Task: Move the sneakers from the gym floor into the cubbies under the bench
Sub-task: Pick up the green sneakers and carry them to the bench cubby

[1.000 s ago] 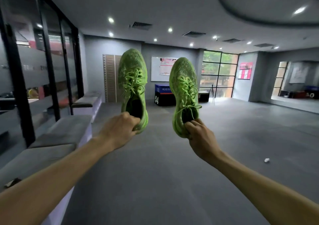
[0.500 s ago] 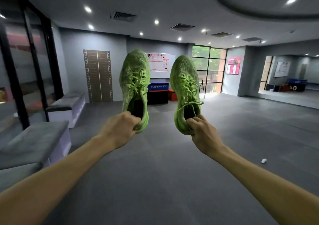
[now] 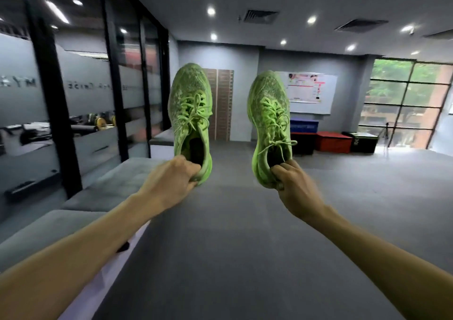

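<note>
Two bright green lace-up sneakers hang in the air in front of me, toes up. My left hand (image 3: 169,182) grips the heel of the left sneaker (image 3: 190,113). My right hand (image 3: 294,187) pinches the heel collar of the right sneaker (image 3: 268,123). A grey-cushioned bench (image 3: 98,192) with a white side runs along the left wall, below and left of my left arm. Its cubbies are hidden from this angle.
A glass partition with black frames (image 3: 51,99) lines the left side behind the bench. Grey gym floor (image 3: 245,246) stretches ahead. Blue, red and black plyo boxes (image 3: 333,142) stand at the far wall near a whiteboard (image 3: 311,91) and a large window (image 3: 404,104).
My view has swung left and closer to the bench, which now reaches under my left arm. Both hands keep the same hold on the sneakers.
</note>
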A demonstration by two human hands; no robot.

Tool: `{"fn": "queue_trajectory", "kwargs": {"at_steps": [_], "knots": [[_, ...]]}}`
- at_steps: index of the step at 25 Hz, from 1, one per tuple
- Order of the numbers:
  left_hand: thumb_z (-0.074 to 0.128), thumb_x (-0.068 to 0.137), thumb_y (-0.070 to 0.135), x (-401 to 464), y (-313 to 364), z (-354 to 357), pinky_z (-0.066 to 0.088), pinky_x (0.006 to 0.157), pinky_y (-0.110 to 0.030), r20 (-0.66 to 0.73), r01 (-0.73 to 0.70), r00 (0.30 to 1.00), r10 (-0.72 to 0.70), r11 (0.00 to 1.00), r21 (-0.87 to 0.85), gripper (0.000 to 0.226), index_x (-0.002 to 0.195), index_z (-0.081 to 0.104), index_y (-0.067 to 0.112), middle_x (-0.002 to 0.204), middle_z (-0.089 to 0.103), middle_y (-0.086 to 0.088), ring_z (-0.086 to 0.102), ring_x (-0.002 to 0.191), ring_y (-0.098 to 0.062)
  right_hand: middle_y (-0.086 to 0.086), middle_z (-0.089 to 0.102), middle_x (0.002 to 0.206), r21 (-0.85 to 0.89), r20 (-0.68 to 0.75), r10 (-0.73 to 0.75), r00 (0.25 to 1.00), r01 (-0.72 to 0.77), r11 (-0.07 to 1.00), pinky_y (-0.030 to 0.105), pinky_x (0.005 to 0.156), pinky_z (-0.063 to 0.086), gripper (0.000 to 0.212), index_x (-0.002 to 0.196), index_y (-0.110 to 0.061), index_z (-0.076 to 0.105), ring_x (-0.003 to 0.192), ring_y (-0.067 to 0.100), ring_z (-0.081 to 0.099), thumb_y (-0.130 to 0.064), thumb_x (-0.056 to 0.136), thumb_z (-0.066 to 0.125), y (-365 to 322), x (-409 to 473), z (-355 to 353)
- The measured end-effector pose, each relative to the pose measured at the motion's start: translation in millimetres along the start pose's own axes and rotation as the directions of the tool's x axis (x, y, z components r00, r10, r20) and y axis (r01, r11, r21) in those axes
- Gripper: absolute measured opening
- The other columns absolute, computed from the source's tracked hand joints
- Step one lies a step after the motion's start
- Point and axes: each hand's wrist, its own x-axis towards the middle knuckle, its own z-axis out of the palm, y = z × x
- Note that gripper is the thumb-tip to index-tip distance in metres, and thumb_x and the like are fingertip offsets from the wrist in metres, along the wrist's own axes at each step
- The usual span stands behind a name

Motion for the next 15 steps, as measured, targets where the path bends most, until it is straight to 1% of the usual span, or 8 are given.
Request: {"fn": "queue_trajectory", "kwargs": {"at_steps": [2,4,7,10,13,15], "knots": [[0.068,0.076,0.021,2,-32,1,0.049,0.055,-0.042,-0.013,0.085,0.996,-0.084,0.995,0.051,0.018,0.069,0.053,0.015,0.073,0.058,-0.009,0.057,0.066,-0.033,0.001,0.057,0.083,0.046,0.018,-0.064,0.998,0.063,0.997,0.032,0.05,0.035,0.022,0.084,-0.015,0.057,0.091,0.023,0.047,0.004,0.074,0.063,-4,38,43],[0.065,0.077,0.018,0,-67,2,0.049,0.056,-0.042,-0.025,0.158,0.987,-0.156,0.978,0.133,0.014,0.069,0.056,0.013,0.074,0.058,-0.009,0.057,0.067,-0.033,0.001,0.059,0.086,0.112,0.015,-0.143,0.99,0.14,0.984,0.03,0.051,0.034,0.022,0.089,-0.014,0.06,0.091,0.022,0.047,0.002,0.075,0.063,-15,74,86],[0.062,0.08,0.023,-7,-120,0,0.045,0.058,-0.036,-0.054,0.269,0.963,-0.264,0.937,0.221,0.011,0.074,0.058,0.015,0.082,0.059,-0.008,0.058,0.073,-0.031,0.004,0.059,0.086,0.207,0.026,-0.257,0.966,0.246,0.947,0.038,0.051,0.044,0.02,0.087,-0.011,0.059,0.091,0.026,0.049,0.003,0.074,0.061,-39,125,145],[0.064,0.08,0.024,-11,-181,-3,0.041,0.059,-0.034,-0.069,0.371,0.927,-0.368,0.877,0.306,0.011,0.076,0.058,0.017,0.084,0.061,-0.008,0.059,0.077,-0.033,0.005,0.055,0.086,0.319,0.021,-0.35,0.937,0.325,0.89,0.043,0.052,0.047,0.02,0.082,-0.012,0.056,0.087,0.027,0.048,0.006,0.072,0.058,-77,184,204],[0.066,0.08,0.024,-20,-232,-12,0.044,0.062,-0.036,-0.091,0.465,0.88,-0.467,0.803,0.374,0.01,0.077,0.059,0.017,0.085,0.061,-0.01,0.058,0.08,-0.033,0.007,0.054,0.083,0.396,-0.015,-0.474,0.881,0.44,0.806,0.036,0.052,0.042,0.018,0.078,-0.008,0.056,0.084,0.026,0.047,0.009,0.07,0.056,-122,234,253],[0.064,0.082,0.025,-30,-253,-20,0.043,0.064,-0.035,-0.091,0.515,0.845,-0.526,0.758,0.4,0.009,0.079,0.059,0.019,0.087,0.06,-0.009,0.057,0.083,-0.031,0.009,0.056,0.079,0.429,-0.045,-0.538,0.842,0.502,0.751,0.033,0.052,0.038,0.017,0.076,-0.006,0.057,0.085,0.028,0.049,0.009,0.068,0.057,-151,257,279]]}}
